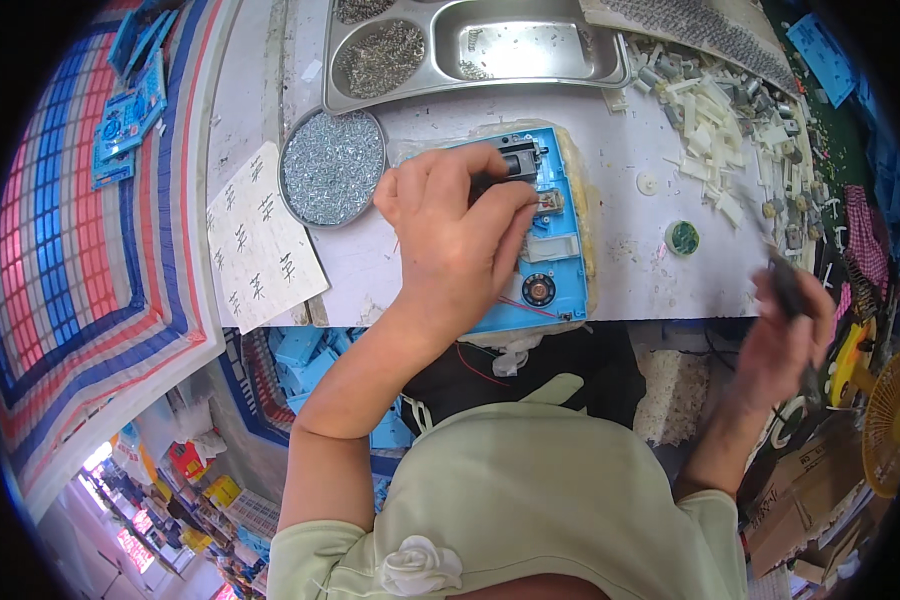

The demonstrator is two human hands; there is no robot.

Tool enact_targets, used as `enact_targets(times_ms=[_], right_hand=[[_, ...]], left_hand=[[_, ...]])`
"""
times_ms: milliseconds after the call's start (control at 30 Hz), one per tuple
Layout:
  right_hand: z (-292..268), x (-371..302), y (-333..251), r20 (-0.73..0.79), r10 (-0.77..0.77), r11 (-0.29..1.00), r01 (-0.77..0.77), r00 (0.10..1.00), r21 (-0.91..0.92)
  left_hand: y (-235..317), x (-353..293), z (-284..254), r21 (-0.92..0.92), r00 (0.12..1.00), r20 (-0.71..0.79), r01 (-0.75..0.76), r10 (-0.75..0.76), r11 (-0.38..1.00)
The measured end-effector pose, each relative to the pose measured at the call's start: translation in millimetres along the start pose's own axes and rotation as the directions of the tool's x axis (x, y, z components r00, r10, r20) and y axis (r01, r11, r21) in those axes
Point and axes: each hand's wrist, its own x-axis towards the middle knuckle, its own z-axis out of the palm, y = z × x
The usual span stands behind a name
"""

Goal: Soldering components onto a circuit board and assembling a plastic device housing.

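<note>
My left hand [457, 232] rests on a blue plastic housing [553, 262] that lies on a foam pad on the white table [620, 160]. Its fingers pinch a small black motor part [515, 163] at the housing's top. A round black speaker [538, 289] and thin red wires sit in the lower part of the housing. My right hand [782, 335], blurred, is off the table's right edge and grips a dark slim tool [785, 282].
A round tin of silver screws [332, 166] stands left of the housing, beside a paper sheet [260, 240] with handwritten marks. A steel compartment tray [470, 45] with screws lies behind. White and grey small parts [730, 120] are piled at right, near a green disc [682, 238].
</note>
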Motion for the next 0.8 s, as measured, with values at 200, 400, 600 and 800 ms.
enact_targets(times_ms=[200,400,600,800], right_hand=[[70,13,4,0.408,0.032,0.999,-0.029,0.912,-0.013],[77,14,11,0.468,0.006,0.999,0.011,0.884,-0.033],[83,15,10,0.490,-0.012,0.997,0.045,0.871,-0.055],[89,19,13,0.509,-0.059,0.994,0.096,0.858,-0.046]], left_hand=[[-1,5,11,0.024,0.999,0.031,-0.027,0.026,0.999],[-3,3,16,0.015,0.999,0.016,-0.029,0.029,0.999],[-1,5,15,0.026,0.999,0.029,-0.027,0.027,0.999],[0,5,14,0.048,0.999,0.050,-0.018,0.015,0.999]])
